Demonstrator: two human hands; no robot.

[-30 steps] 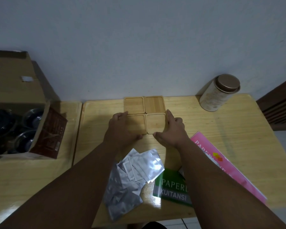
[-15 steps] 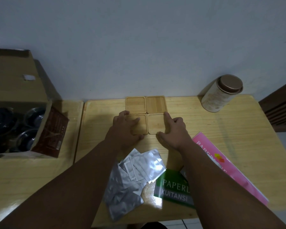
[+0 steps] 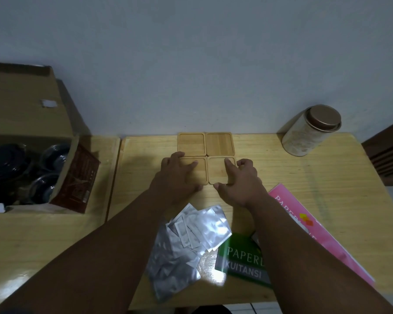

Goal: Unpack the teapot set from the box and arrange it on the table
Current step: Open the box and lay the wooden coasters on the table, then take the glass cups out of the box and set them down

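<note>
Your four wooden coasters sit as a tight square at the back of the bench (image 3: 304, 177). The two far coasters (image 3: 191, 144) are by the wall, with the near-left coaster (image 3: 198, 175) and near-right coaster (image 3: 218, 172) just in front of them, edges touching or nearly so. Your left hand (image 3: 177, 177) lies flat on the near-left one, fingers straight and spread, gripping nothing. Your right hand (image 3: 238, 180) has its index finger straight on the near-right one, its thumb against the near edge and its other fingers curled at the right edge. Whether they clamp it or only square it up, I cannot tell. The next move, I judge, turns on the box (image 3: 32, 123). It stands open, well off to your left, with the dark teapot (image 3: 5, 162) and wrapped cups (image 3: 55, 155) inside. Your left hand is the nearer one, so reach across with that.
</note>
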